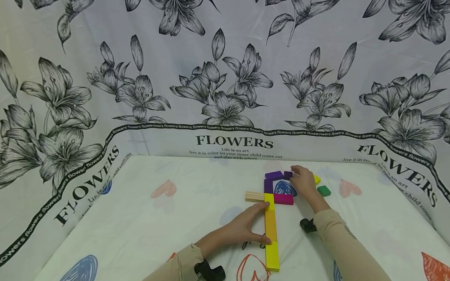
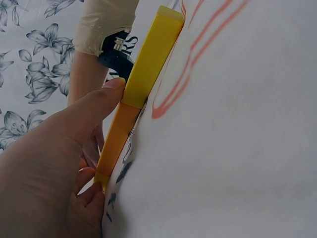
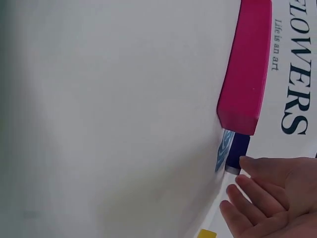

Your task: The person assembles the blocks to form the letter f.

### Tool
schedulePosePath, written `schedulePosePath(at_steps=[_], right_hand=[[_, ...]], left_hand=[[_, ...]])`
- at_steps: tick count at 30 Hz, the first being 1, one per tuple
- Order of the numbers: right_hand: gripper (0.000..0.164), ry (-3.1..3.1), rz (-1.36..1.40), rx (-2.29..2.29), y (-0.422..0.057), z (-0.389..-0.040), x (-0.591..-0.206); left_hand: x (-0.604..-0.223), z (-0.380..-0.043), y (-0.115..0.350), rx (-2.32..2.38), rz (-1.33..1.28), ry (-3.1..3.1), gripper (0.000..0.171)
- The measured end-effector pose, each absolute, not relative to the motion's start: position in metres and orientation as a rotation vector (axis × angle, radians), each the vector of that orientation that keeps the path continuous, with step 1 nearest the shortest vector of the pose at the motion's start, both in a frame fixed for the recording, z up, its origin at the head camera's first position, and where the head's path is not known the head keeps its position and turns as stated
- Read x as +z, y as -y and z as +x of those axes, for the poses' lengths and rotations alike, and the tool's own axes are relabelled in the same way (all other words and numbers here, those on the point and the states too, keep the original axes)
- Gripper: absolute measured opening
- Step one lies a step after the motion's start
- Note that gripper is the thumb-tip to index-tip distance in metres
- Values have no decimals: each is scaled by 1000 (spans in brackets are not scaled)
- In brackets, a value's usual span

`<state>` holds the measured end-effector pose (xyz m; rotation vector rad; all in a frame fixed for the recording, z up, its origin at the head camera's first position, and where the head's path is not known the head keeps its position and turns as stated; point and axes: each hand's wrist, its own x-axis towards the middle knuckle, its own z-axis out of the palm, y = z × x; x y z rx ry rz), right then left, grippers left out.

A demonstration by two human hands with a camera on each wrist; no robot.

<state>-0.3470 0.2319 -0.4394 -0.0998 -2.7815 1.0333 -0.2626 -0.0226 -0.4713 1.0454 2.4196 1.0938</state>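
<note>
A straight column of yellow and orange wooden blocks (image 1: pixel 270 226) lies on the cloth. My left hand (image 1: pixel 239 229) rests along its left side, thumb and fingers spread wide and touching the blocks; the left wrist view shows the thumb tip against a yellow block (image 2: pixel 151 62). At the column's far end lie a magenta block (image 1: pixel 283 199), a natural wood block (image 1: pixel 254 196) and purple blocks (image 1: pixel 274 175). My right hand (image 1: pixel 304 182) pinches a small dark purple block (image 1: pixel 287 175) beside them, its other fingers loosely bent; the index finger is hidden in the right wrist view.
Right of my right hand lie a green block (image 1: pixel 324 191) and a yellow block (image 1: pixel 317 179), the latter partly hidden. White cloth with printed hearts covers the table (image 1: pixel 138 230). A flowered curtain (image 1: pixel 221 72) stands behind. Each wrist wears a black camera mount (image 1: pixel 210 272).
</note>
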Motion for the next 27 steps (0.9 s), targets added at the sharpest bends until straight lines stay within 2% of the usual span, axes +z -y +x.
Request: schedulePosePath(at_steps=[15, 27], right_hand=[[46, 2679, 14, 949, -260, -336, -431], [49, 2733, -126, 1002, -286, -325, -435]], left_hand=[[-471, -263, 23, 1075, 1051, -2439, 98], [-472, -262, 23, 1064, 1040, -2448, 98]])
